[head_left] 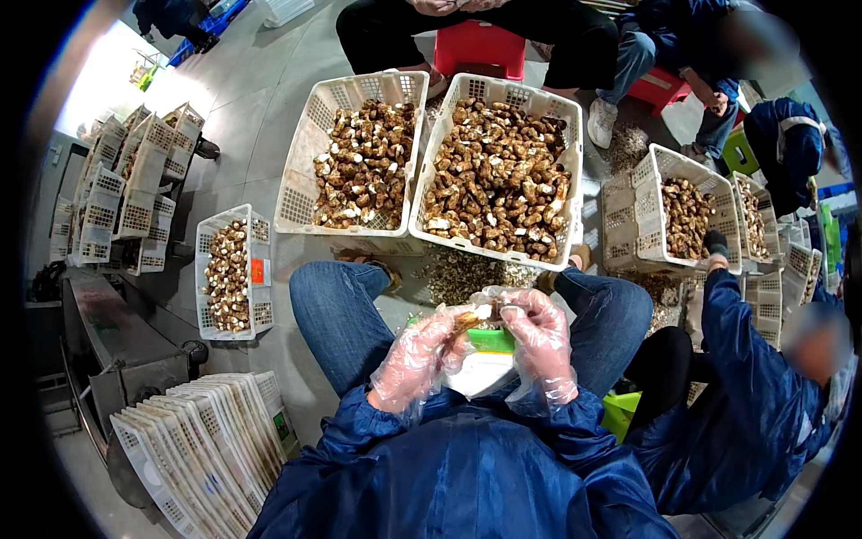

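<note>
Over my lap I hold a small brown-and-white mushroom [469, 318] between my hands, both in clear plastic gloves. My left hand [415, 357] is closed around its brown end. Bunched at the pale end, my right hand [541, 341] pinches something small that its fingers hide. Just under the hands sits a white thing with a green rim [490, 340], partly covered by them. Past my knees stand two white perforated crates, a left one [296, 193] and a right one [429, 171], both heaped with similar mushrooms.
A smaller mushroom crate [261, 305] stands left; stacked empty crates [193, 440] lean nearby. Trimmings [467, 277] litter the floor beneath the big crates. A co-worker's gloved hand [716, 244] reaches to a crate [660, 242] at right. Other people sit opposite, near a red stool [480, 49].
</note>
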`<act>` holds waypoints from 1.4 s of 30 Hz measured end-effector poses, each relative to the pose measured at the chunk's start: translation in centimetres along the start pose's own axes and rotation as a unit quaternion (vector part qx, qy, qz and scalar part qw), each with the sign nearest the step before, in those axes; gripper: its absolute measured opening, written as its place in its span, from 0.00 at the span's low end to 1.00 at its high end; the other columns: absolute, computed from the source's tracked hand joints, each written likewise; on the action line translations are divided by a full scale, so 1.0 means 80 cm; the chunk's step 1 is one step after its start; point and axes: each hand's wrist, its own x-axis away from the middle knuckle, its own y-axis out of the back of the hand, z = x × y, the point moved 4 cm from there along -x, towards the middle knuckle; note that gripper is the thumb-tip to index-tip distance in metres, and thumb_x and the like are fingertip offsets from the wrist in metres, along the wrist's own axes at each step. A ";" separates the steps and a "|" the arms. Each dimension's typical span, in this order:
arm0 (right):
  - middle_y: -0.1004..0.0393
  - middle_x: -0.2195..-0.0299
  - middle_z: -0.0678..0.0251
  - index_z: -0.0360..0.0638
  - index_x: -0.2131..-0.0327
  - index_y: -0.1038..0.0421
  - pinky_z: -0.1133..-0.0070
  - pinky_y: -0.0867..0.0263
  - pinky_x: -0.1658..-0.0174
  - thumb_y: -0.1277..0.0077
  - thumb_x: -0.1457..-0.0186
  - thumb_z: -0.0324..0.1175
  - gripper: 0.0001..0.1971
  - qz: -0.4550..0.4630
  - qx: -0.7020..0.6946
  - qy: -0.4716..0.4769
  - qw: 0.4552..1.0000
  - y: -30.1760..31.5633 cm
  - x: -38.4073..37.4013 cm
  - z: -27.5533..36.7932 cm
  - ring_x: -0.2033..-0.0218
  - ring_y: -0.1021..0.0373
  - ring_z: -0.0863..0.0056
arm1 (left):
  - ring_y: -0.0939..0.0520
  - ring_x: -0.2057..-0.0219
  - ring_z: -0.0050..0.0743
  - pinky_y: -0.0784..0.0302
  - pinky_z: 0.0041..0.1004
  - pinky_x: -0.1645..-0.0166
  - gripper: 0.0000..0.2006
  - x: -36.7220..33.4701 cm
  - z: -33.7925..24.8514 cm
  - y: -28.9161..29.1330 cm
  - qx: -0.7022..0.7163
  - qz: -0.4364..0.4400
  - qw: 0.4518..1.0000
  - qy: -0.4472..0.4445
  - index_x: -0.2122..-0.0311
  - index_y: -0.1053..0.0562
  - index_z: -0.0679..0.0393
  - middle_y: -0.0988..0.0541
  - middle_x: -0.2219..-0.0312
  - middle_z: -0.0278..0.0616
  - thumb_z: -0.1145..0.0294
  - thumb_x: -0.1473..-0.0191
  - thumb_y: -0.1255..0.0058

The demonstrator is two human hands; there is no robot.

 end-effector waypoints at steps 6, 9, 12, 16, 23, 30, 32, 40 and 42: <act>0.27 0.62 0.62 0.31 0.69 0.29 0.82 0.35 0.59 0.48 0.51 0.20 0.04 -0.051 0.237 0.134 0.961 0.006 0.007 0.016 0.62 0.31 0.78 | 0.36 0.81 0.17 0.40 0.19 0.77 0.25 0.002 0.005 -0.010 0.068 -0.021 0.997 0.042 0.43 0.39 0.64 0.31 0.79 0.34 0.54 0.37 0.64; 0.27 0.62 0.60 0.32 0.70 0.29 0.81 0.35 0.59 0.47 0.53 0.20 0.05 0.028 0.235 0.165 0.957 -0.001 0.013 0.018 0.63 0.30 0.74 | 0.33 0.80 0.19 0.36 0.20 0.75 0.25 0.003 0.004 -0.011 0.055 -0.003 0.998 0.026 0.44 0.39 0.64 0.30 0.79 0.35 0.54 0.37 0.64; 0.28 0.65 0.62 0.32 0.69 0.29 0.82 0.36 0.62 0.47 0.53 0.19 0.05 0.038 0.257 0.174 0.950 -0.007 0.014 0.021 0.66 0.32 0.77 | 0.31 0.79 0.19 0.34 0.20 0.74 0.23 0.003 0.008 -0.009 0.044 0.000 0.999 0.002 0.45 0.37 0.64 0.29 0.79 0.35 0.57 0.37 0.64; 0.28 0.68 0.67 0.32 0.67 0.28 0.85 0.38 0.65 0.48 0.51 0.20 0.06 0.025 0.215 0.110 0.970 -0.003 0.016 0.019 0.70 0.35 0.83 | 0.31 0.79 0.18 0.34 0.19 0.74 0.21 0.005 0.008 -0.008 0.050 -0.001 0.999 0.016 0.48 0.33 0.64 0.28 0.78 0.34 0.58 0.37 0.64; 0.28 0.67 0.66 0.32 0.67 0.28 0.83 0.36 0.63 0.47 0.53 0.20 0.07 0.011 0.156 0.029 0.987 -0.002 0.013 0.016 0.67 0.32 0.80 | 0.30 0.78 0.16 0.32 0.19 0.72 0.16 0.005 0.002 -0.004 -0.066 -0.055 0.996 0.010 0.49 0.32 0.61 0.28 0.78 0.33 0.67 0.39 0.63; 0.26 0.67 0.66 0.32 0.66 0.29 0.82 0.34 0.61 0.49 0.48 0.22 0.05 0.030 0.129 -0.009 0.991 -0.003 0.008 0.012 0.65 0.30 0.80 | 0.29 0.82 0.19 0.32 0.21 0.76 0.17 0.003 -0.008 -0.002 -0.393 -0.021 0.904 -0.168 0.48 0.32 0.59 0.28 0.79 0.32 0.72 0.43 0.59; 0.26 0.69 0.66 0.32 0.65 0.29 0.82 0.33 0.60 0.50 0.47 0.23 0.06 0.056 0.035 -0.035 0.997 -0.002 0.006 0.012 0.66 0.29 0.80 | 0.33 0.85 0.18 0.36 0.21 0.80 0.17 0.006 -0.004 -0.007 -0.020 -0.013 0.998 0.052 0.45 0.36 0.59 0.29 0.81 0.32 0.72 0.40 0.62; 0.26 0.66 0.64 0.32 0.66 0.27 0.79 0.33 0.59 0.49 0.52 0.19 0.07 0.100 0.253 0.153 0.950 -0.016 0.006 0.025 0.62 0.30 0.78 | 0.40 0.87 0.13 0.44 0.18 0.84 0.25 0.008 0.012 0.013 0.135 0.060 0.971 0.185 0.40 0.44 0.54 0.38 0.83 0.26 0.73 0.43 0.58; 0.27 0.68 0.64 0.33 0.65 0.27 0.80 0.33 0.61 0.48 0.52 0.19 0.08 0.097 0.256 0.159 0.949 -0.012 0.003 0.018 0.64 0.30 0.79 | 0.36 0.86 0.15 0.41 0.19 0.83 0.23 0.005 0.017 0.007 -0.031 0.018 0.988 0.152 0.41 0.41 0.54 0.34 0.82 0.27 0.73 0.43 0.57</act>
